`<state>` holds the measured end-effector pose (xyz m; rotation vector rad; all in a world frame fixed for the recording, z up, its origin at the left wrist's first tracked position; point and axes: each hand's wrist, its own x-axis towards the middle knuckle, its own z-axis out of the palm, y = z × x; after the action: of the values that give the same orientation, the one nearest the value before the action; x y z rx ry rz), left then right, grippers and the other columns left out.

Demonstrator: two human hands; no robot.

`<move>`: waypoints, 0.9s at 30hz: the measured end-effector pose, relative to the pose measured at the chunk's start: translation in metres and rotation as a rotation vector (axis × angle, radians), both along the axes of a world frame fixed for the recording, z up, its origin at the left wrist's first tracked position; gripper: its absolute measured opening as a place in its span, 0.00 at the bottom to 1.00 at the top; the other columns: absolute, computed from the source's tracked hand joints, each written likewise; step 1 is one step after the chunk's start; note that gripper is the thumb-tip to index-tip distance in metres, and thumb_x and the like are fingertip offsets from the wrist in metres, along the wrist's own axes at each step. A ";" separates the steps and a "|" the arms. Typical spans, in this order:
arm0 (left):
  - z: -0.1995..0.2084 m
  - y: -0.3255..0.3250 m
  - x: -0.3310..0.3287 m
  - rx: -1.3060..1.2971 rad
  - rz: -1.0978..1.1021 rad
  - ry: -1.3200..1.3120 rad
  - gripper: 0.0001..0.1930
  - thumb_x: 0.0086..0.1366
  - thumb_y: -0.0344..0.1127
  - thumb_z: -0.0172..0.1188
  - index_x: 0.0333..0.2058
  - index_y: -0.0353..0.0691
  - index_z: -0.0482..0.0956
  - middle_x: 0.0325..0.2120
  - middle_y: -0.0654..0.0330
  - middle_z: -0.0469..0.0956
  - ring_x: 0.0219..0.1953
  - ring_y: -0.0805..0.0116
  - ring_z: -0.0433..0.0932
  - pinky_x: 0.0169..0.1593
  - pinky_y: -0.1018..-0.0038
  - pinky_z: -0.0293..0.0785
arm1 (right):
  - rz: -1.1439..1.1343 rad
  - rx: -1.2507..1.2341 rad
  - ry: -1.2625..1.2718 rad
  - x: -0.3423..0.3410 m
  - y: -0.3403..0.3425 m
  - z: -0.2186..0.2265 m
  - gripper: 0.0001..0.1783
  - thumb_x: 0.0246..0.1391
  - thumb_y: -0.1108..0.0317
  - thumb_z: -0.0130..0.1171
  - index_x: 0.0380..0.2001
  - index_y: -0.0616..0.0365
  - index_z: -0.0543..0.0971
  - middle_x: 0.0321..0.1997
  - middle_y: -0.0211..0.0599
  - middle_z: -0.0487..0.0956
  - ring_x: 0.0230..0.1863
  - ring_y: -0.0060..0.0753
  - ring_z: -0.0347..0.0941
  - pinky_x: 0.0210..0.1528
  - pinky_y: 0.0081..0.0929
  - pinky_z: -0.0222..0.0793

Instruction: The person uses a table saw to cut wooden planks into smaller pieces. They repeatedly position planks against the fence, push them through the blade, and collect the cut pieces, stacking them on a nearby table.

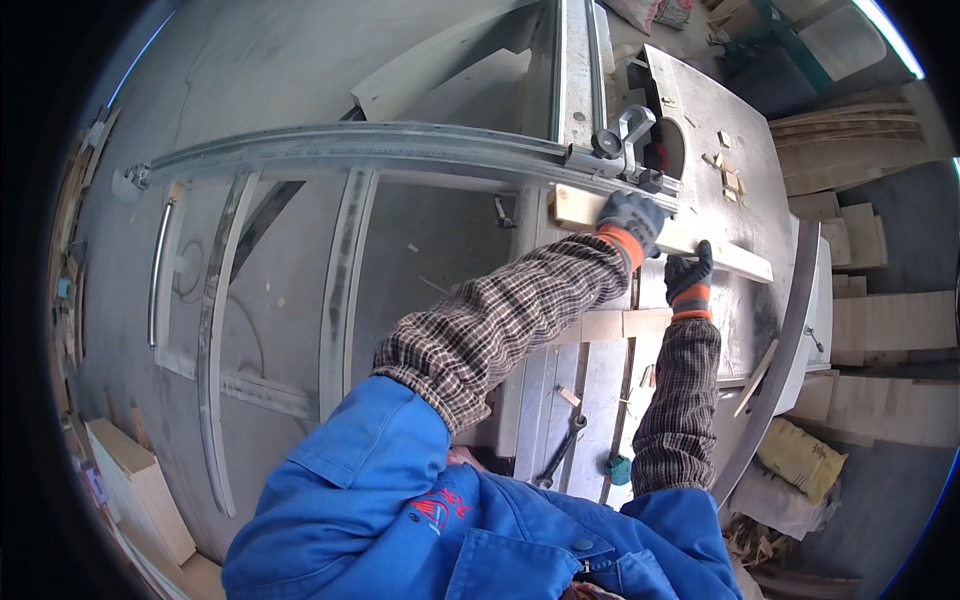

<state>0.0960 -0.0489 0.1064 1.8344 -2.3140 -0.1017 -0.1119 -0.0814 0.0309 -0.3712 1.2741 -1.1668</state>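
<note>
A pale wooden board [735, 259] lies crosswise on the saw table, against the metal fence. Over its left part, my left hand [634, 217], in a dark glove with an orange cuff, is closed with the fingers across the wood. My right hand [690, 274], gloved alike, grips the board's near edge farther right, thumb up and the other fingers partly hidden. Just beyond the left hand sits a metal clamp stop [632, 135] with a black knob. A dark, rounded saw guard or blade [668, 150] stands beside it.
Small wood offcuts [732, 180] lie on the table's far right. A wrench [562, 452] and a green object [619, 470] rest near my body. A long metal rail [360, 143] and frame reach left. Stacked boards [890, 325] and a yellow sack [803, 459] are at right.
</note>
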 end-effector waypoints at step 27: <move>-0.141 -0.075 -0.001 -0.269 0.145 -0.214 0.11 0.54 0.42 0.61 0.38 0.62 0.80 0.51 0.65 0.68 0.49 0.61 0.67 0.47 0.59 0.70 | 0.320 0.121 0.268 -0.007 -0.062 -0.089 0.24 0.51 0.41 0.65 0.33 0.52 0.76 0.21 0.29 0.75 0.18 0.28 0.69 0.20 0.25 0.66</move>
<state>0.0954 -0.1242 -0.0347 1.9431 -2.1839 0.4250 -0.1189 -0.1430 -0.0578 -0.6325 1.4467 -0.7824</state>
